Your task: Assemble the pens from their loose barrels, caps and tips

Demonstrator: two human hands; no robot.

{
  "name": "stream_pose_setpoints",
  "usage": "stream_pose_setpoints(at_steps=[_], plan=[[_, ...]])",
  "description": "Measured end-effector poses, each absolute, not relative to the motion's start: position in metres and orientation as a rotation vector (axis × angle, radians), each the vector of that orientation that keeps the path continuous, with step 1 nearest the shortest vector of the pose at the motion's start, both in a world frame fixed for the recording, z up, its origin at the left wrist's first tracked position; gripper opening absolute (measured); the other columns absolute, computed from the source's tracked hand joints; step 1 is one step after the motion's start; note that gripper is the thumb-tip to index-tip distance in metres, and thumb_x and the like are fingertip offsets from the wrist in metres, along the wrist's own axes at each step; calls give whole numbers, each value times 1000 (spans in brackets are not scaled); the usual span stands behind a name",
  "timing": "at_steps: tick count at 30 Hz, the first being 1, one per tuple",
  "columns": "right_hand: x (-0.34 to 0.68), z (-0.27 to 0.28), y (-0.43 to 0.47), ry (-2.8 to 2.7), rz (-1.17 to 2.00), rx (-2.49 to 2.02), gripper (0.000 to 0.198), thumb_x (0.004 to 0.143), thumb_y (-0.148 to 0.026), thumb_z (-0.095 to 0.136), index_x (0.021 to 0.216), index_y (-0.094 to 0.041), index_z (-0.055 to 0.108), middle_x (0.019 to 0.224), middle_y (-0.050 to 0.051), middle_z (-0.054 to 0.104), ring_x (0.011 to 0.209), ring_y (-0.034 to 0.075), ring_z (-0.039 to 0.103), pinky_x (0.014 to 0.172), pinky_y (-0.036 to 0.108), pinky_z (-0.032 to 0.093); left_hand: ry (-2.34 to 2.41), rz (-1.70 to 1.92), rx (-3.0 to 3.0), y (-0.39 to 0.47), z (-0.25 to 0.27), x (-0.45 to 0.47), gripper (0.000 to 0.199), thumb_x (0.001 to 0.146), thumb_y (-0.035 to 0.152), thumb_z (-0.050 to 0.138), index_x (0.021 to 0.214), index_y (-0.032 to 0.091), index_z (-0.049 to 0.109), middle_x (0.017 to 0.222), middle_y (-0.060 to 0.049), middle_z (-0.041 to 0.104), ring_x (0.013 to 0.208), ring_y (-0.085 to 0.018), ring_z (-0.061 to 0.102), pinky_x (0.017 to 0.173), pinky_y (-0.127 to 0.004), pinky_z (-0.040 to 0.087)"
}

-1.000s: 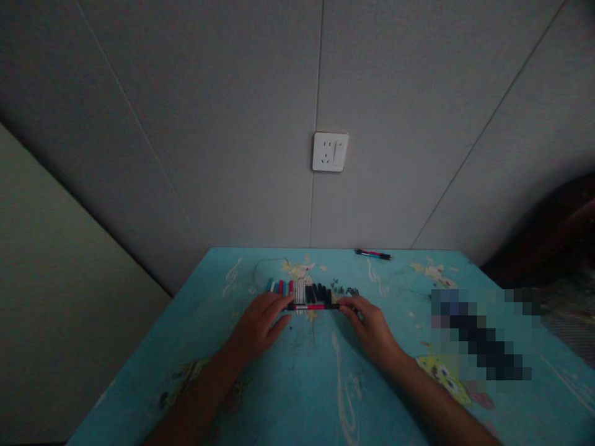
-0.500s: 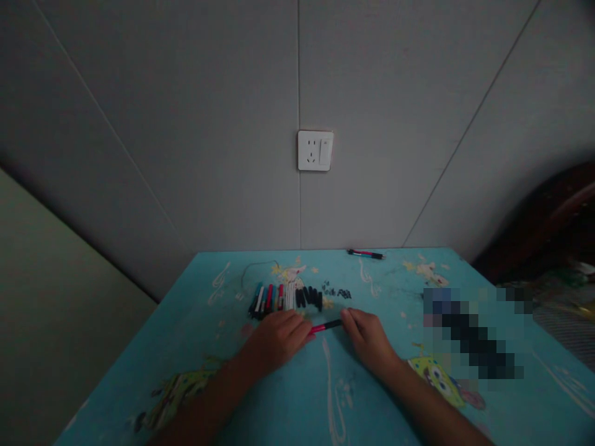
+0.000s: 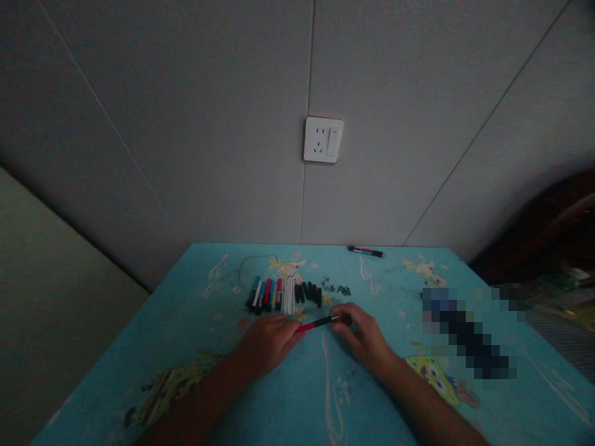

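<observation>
My left hand (image 3: 269, 344) is closed around the red barrel of a pen (image 3: 321, 322), which lies level just above the table and points right. The pen has a black grip and a silvery tip. At that tip, the fingers of my right hand (image 3: 363, 339) curl round the end; their exact contact is partly hidden. Beyond my hands lie a row of coloured pen barrels (image 3: 268, 294), several thin white refills (image 3: 289, 295), several short black tubes (image 3: 308, 293) and a scatter of tiny dark parts (image 3: 343, 290).
Pens (image 3: 365, 251) in red, blue and black lie at the table's back edge. The blue table cover (image 3: 223, 396) has cartoon prints. A wall socket (image 3: 324, 140) is above the table. A blurred-out dark area (image 3: 469, 337) covers something at the right.
My right fingers have shifted from pinching the black grip's end to curling round the tip, and the silvery tip now shows. The view has tilted slightly.
</observation>
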State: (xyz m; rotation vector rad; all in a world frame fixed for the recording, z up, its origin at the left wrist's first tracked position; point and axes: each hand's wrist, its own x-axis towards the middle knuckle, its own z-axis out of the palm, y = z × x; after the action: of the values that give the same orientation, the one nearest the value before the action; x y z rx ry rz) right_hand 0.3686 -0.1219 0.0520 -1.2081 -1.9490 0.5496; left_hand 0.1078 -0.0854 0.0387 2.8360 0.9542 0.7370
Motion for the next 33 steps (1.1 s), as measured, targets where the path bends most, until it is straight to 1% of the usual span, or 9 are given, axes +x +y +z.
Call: stream_pose_setpoints(at_steps=[2,5,8,10,14,18,23,28,33], plan=[[368,51,-123,-1970,550,-1213,24,98,-33,45,112,-22,62,96,6,67,88,19,62,80,30,48,944,754,2850,-84,37,108,23,98,32,46,95,18,64,72,-2,63,66,-15,60,61,-25,46],[366,50,-123,-2002,522,-1265,33,101,-34,37,90,-20,65,80,4,64,75,17,60,71,28,47,889,749,2862,-84,37,108,23,98,33,46,95,18,64,72,-2,64,68,-15,61,63,-25,47],[366,50,-122,-2008,477,-1306,37,100,-37,42,74,-19,61,68,2,59,64,15,55,63,26,44,865,753,2880,-84,39,108,26,99,33,45,90,18,64,70,-1,63,66,-14,60,61,-24,47],[366,52,-121,-2006,465,-1279,32,98,-38,47,77,-20,63,70,2,60,67,16,56,64,27,44,872,746,2894,-84,39,108,27,99,32,45,87,18,64,68,-1,62,64,-14,59,59,-24,46],[365,59,-123,-1979,502,-1161,17,95,-34,54,99,-23,67,87,4,65,83,18,60,76,30,47,903,747,2882,-84,39,107,28,99,31,44,84,18,64,65,-1,60,61,-14,57,58,-24,45],[364,64,-127,-1914,571,-1118,26,92,-34,58,116,-22,62,93,6,65,85,18,61,79,31,49,929,775,2863,-83,37,105,29,99,31,42,89,17,65,69,-2,62,62,-14,60,60,-24,47],[363,62,-126,-1899,593,-1202,27,99,-32,45,98,-21,69,85,4,68,80,17,63,76,30,49,893,780,2876,-81,33,104,26,99,30,43,96,17,66,76,-4,67,67,-15,63,64,-25,50],[364,60,-122,-1887,557,-1153,22,96,-32,53,106,-24,71,85,5,70,82,19,62,77,32,50,896,770,2883,-81,33,105,27,99,29,42,97,17,66,78,-5,69,68,-15,65,64,-26,53],[362,62,-123,-1868,575,-1097,20,95,-31,54,104,-23,70,90,6,69,86,19,63,80,34,51,914,789,2870,-82,34,104,26,98,31,44,95,18,66,77,-4,69,66,-15,65,63,-25,53]])
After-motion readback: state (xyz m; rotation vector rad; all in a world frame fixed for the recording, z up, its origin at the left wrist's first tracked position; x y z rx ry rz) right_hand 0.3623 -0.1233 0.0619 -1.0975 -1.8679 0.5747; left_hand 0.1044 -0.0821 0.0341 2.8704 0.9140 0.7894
